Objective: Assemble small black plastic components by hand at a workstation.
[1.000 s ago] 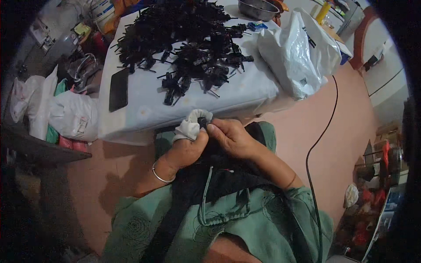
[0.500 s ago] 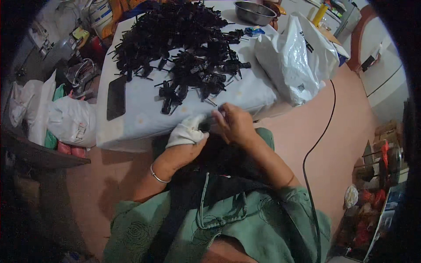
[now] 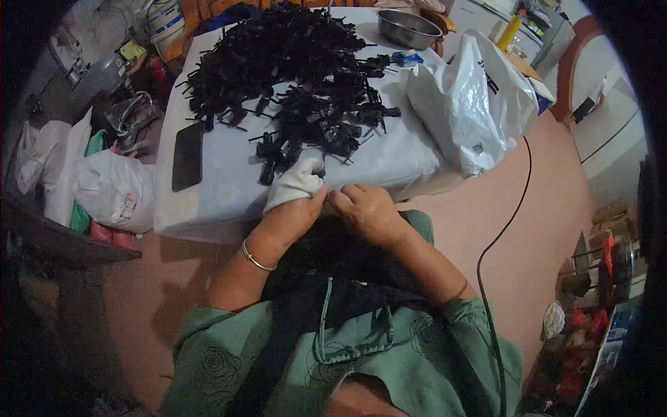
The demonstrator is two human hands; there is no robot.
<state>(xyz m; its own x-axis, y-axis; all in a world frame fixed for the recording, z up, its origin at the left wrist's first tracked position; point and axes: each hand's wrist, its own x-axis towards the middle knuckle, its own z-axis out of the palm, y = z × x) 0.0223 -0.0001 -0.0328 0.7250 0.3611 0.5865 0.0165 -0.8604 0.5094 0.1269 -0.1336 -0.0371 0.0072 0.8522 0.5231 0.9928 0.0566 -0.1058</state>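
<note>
Both my hands are at the near edge of a table, close together. My left hand (image 3: 297,198), in a white glove that leaves the thumb bare, is closed around a small black part (image 3: 318,172), mostly covered by the fingers. Just right of it, my right hand (image 3: 367,210) is bare, with its fingers curled in a pinch. Whatever sits in that pinch is hidden. Beyond the hands spreads a large heap of black plastic parts (image 3: 285,62) with thin prongs. A few of them (image 3: 271,154) lie nearest the glove.
A dark flat phone-like slab (image 3: 187,156) lies left on the white-covered table (image 3: 229,198). At the right stand a white plastic bag (image 3: 462,104) and a metal bowl (image 3: 408,29), with a small blue packet (image 3: 406,58) between. A black cable (image 3: 501,236) crosses the floor.
My left hand has moved away from me, toward the heap. My right hand has dropped slightly nearer and its fingers are more curled. A thin light rod beside it no longer shows.
</note>
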